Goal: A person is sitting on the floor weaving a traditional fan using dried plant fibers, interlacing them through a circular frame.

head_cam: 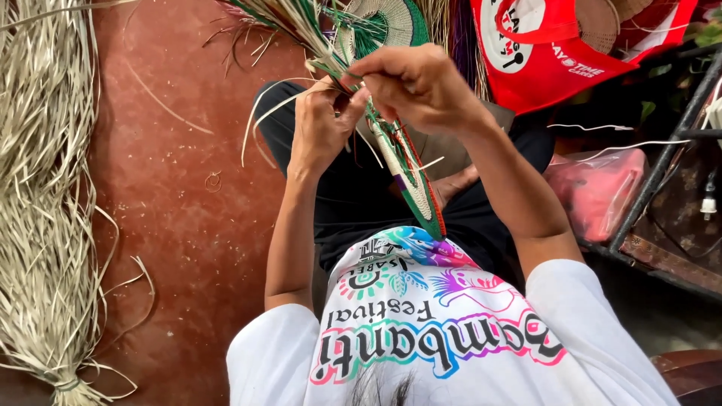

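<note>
My left hand (320, 124) and my right hand (417, 83) meet over my lap and pinch thin pale and green straw strands (301, 30) at the upper edge of a flat woven piece (410, 184). That piece is cream, green and red, seen edge-on, and slants down toward my white printed shirt. Loose strands fan upward and curl out to the left of my left hand. A finished round woven fan (387, 22) in cream and green lies just beyond my hands.
A long bundle of dried pale straw (45, 203) lies along the left on the red-brown floor (180, 188). A red bag (556, 53) sits at the upper right, a pink plastic bag (598, 192) beside a dark metal frame (662, 165) on the right.
</note>
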